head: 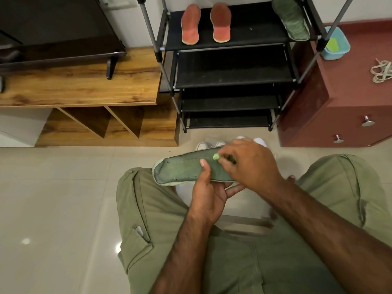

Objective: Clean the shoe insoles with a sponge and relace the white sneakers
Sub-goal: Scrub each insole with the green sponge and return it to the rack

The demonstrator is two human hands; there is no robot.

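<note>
- Most of the sponge point(216, 157) is buried in the right hand point(250, 164). I see only a pale green nub and a darker green edge at the fingertips.
- Sneakers point(259, 141): white bits show on the floor behind the hands. I cannot count them or read any lacing.
- Insole point(184, 169), green: its right end is covered by the right hand, and its free end points left.
- Left hand point(209, 195): grips the insole from below over the lap, between the knees. The thumb lies across the top face and the fingers curl underneath.
- Right hand: fingers bunched, pinching the sponge against the insole's top face.
- Count, insoles: four.
  - Two are green: the one in hand and a second green insole point(291, 20) at the right end of the rack's point(233, 75) top shelf, cut off by the frame top.
  - Two are orange insoles point(190, 24), side by side on the same shelf.
- Count, tub point(337, 44): one, blue, on the red cabinet point(339, 115), partly behind a rack pole. A yellow-green pad point(332, 45) lies inside.
- Laces point(381, 71): one pale bundle on the cabinet, clipped by the right edge. I cannot tell how many strands.
</note>
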